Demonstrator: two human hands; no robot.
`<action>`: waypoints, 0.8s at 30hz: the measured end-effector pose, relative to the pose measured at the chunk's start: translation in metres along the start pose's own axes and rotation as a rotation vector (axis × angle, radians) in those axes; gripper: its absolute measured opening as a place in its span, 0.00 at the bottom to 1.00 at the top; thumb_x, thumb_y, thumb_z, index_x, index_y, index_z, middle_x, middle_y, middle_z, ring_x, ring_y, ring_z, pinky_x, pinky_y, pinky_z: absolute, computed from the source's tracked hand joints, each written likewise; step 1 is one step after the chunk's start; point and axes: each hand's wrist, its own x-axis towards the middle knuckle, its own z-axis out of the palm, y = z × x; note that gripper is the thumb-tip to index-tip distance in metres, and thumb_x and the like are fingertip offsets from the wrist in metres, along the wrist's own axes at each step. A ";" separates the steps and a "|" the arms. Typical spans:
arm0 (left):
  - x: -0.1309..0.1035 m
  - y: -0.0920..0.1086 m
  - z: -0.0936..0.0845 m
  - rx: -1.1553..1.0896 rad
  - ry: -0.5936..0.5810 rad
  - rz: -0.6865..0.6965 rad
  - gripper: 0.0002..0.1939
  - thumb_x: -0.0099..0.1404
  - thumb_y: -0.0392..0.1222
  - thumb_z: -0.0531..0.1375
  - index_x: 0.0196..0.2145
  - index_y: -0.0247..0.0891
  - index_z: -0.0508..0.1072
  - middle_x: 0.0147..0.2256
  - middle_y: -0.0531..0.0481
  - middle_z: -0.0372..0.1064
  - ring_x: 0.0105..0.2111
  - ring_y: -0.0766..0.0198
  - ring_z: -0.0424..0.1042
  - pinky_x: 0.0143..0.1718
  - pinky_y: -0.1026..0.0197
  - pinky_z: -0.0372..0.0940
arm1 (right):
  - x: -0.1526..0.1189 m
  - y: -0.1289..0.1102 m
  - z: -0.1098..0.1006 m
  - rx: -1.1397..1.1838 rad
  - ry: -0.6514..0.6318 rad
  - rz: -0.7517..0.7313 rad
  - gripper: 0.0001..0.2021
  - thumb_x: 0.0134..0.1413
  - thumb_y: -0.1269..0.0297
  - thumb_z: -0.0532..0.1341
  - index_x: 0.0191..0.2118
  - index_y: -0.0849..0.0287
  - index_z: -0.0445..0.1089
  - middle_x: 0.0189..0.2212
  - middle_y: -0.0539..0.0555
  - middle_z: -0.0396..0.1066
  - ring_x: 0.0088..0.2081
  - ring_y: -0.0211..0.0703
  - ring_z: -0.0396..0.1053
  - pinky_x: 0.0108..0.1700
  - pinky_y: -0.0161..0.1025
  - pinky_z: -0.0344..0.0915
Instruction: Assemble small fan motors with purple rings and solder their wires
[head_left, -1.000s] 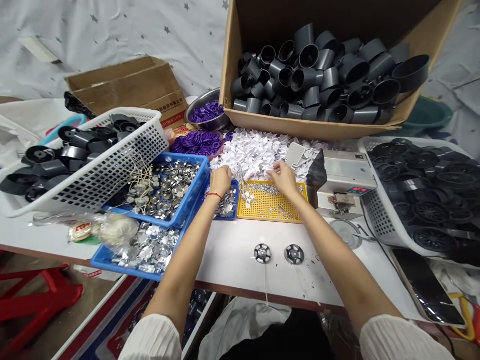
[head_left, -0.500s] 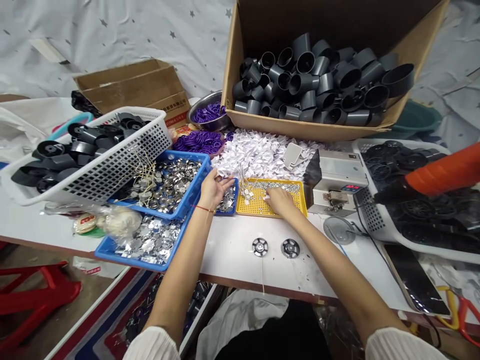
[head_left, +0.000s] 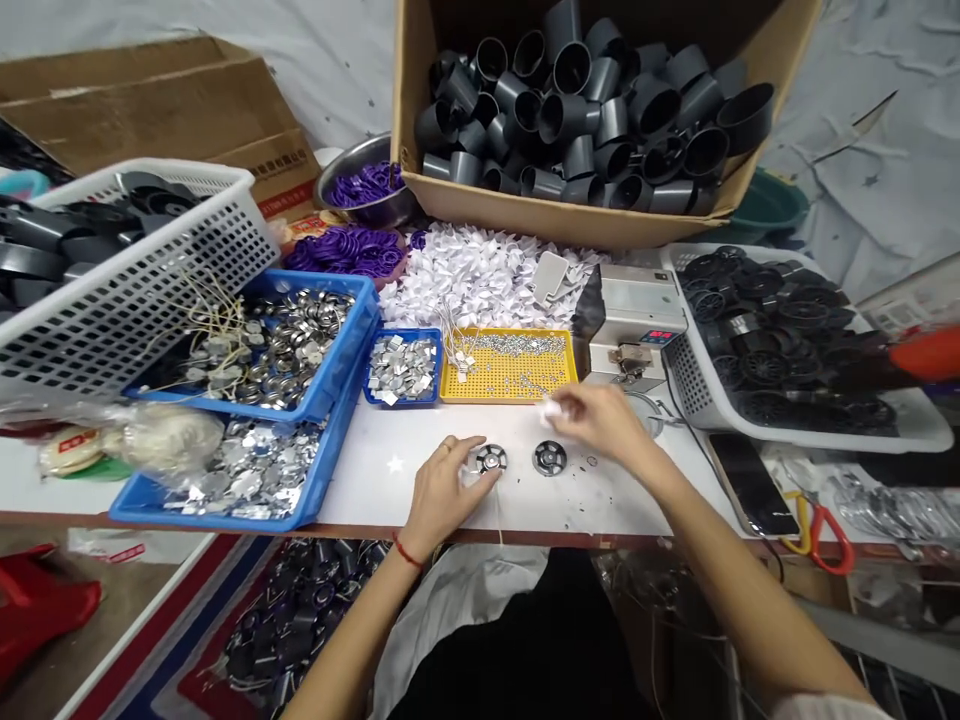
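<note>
My left hand (head_left: 448,488) rests low over the table, thumb and fingers apart at the left edge of a round black-and-silver spoked disc (head_left: 492,459). I cannot tell whether the fingertips press on it. A thin pale cord runs from this disc toward the table's front edge. To its right lies a similar dark spoked disc (head_left: 550,458), flat on the table. Just above that one, my right hand (head_left: 604,425) pinches a small white piece (head_left: 551,411), blurred. Behind the hands stands a yellow perforated tray (head_left: 480,388) holding small metal bits and white-ended wires.
Blue trays (head_left: 330,478) of metal parts and a white basket (head_left: 217,215) stand left. White paper-like pieces (head_left: 465,270) and a carton (head_left: 555,212) of grey cups lie behind. A metal device (head_left: 637,310), a basket (head_left: 750,425) of black parts, a phone (head_left: 752,485) and scissors (head_left: 829,540) are right.
My left hand has moved from the small blue tray down to the left disc. My right hand has left the yellow tray, coming toward me with the white piece. The view has shifted.
</note>
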 end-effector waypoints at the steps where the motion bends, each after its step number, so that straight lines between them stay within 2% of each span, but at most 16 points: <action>1: -0.007 -0.003 0.000 -0.016 -0.011 -0.016 0.19 0.58 0.47 0.64 0.47 0.43 0.73 0.33 0.50 0.65 0.34 0.59 0.67 0.40 0.56 0.63 | -0.019 0.001 0.002 0.004 -0.056 0.035 0.10 0.52 0.62 0.63 0.40 0.58 0.74 0.29 0.52 0.76 0.28 0.41 0.71 0.32 0.38 0.66; 3: -0.015 -0.006 0.001 -0.145 -0.014 -0.061 0.18 0.61 0.46 0.60 0.49 0.42 0.70 0.35 0.49 0.65 0.37 0.58 0.68 0.42 0.57 0.63 | -0.045 0.004 0.009 -0.059 -0.155 0.086 0.08 0.50 0.64 0.64 0.38 0.58 0.74 0.29 0.52 0.76 0.28 0.42 0.71 0.32 0.37 0.64; 5: -0.018 -0.006 0.004 -0.299 0.003 -0.111 0.17 0.59 0.42 0.58 0.48 0.41 0.69 0.38 0.48 0.65 0.41 0.57 0.67 0.44 0.56 0.62 | -0.054 0.004 0.017 -0.135 -0.215 0.106 0.08 0.51 0.64 0.63 0.38 0.57 0.74 0.32 0.53 0.76 0.31 0.43 0.72 0.34 0.37 0.63; 7: -0.019 -0.005 0.006 -0.394 0.037 -0.157 0.17 0.56 0.39 0.58 0.45 0.41 0.68 0.40 0.47 0.65 0.44 0.57 0.66 0.47 0.56 0.62 | -0.051 0.002 0.021 -0.176 -0.256 0.101 0.08 0.52 0.65 0.62 0.40 0.57 0.73 0.35 0.54 0.77 0.34 0.45 0.72 0.35 0.37 0.62; 9: -0.020 -0.003 0.007 -0.442 0.070 -0.201 0.16 0.54 0.37 0.59 0.42 0.41 0.66 0.39 0.48 0.65 0.42 0.58 0.66 0.46 0.56 0.62 | -0.044 -0.002 0.020 -0.204 -0.301 0.102 0.09 0.54 0.66 0.61 0.41 0.57 0.73 0.37 0.55 0.77 0.36 0.45 0.73 0.36 0.37 0.61; 12: -0.024 -0.001 0.006 -0.568 0.076 -0.271 0.12 0.54 0.38 0.60 0.38 0.40 0.66 0.36 0.50 0.64 0.38 0.60 0.66 0.40 0.59 0.63 | -0.036 -0.008 0.016 -0.283 -0.373 0.094 0.09 0.55 0.66 0.60 0.42 0.58 0.73 0.39 0.56 0.76 0.37 0.47 0.73 0.34 0.37 0.59; 15: -0.029 -0.001 0.003 -0.820 0.022 -0.362 0.09 0.55 0.40 0.61 0.33 0.39 0.64 0.36 0.50 0.64 0.34 0.63 0.67 0.33 0.62 0.65 | -0.036 -0.012 0.016 -0.343 -0.400 0.057 0.08 0.57 0.67 0.60 0.42 0.59 0.72 0.38 0.56 0.75 0.38 0.47 0.72 0.34 0.37 0.59; 17: -0.032 0.000 0.001 -0.974 -0.023 -0.442 0.10 0.56 0.41 0.61 0.33 0.40 0.63 0.33 0.53 0.64 0.27 0.67 0.66 0.25 0.65 0.63 | -0.037 -0.011 0.019 -0.365 -0.389 0.013 0.08 0.57 0.69 0.59 0.42 0.59 0.72 0.38 0.56 0.75 0.39 0.47 0.72 0.34 0.37 0.59; 20: -0.034 0.001 0.000 -1.087 -0.037 -0.511 0.12 0.56 0.43 0.62 0.33 0.39 0.62 0.28 0.56 0.61 0.19 0.73 0.57 0.15 0.70 0.52 | -0.039 -0.006 0.022 -0.359 -0.342 -0.091 0.08 0.55 0.72 0.60 0.42 0.60 0.72 0.37 0.57 0.74 0.39 0.47 0.72 0.34 0.37 0.61; 22: -0.034 0.002 0.000 -1.125 -0.001 -0.524 0.14 0.55 0.45 0.64 0.33 0.38 0.62 0.26 0.56 0.59 0.18 0.75 0.55 0.14 0.72 0.48 | -0.041 0.001 0.022 -0.287 -0.259 -0.149 0.08 0.54 0.72 0.61 0.40 0.60 0.72 0.35 0.56 0.75 0.37 0.46 0.72 0.34 0.37 0.62; 24: -0.033 0.003 0.002 -1.166 0.035 -0.548 0.16 0.55 0.46 0.66 0.33 0.38 0.62 0.24 0.58 0.58 0.18 0.75 0.54 0.14 0.73 0.47 | -0.044 0.006 0.020 -0.160 -0.115 -0.155 0.08 0.52 0.71 0.62 0.40 0.59 0.72 0.34 0.54 0.75 0.34 0.43 0.72 0.35 0.37 0.65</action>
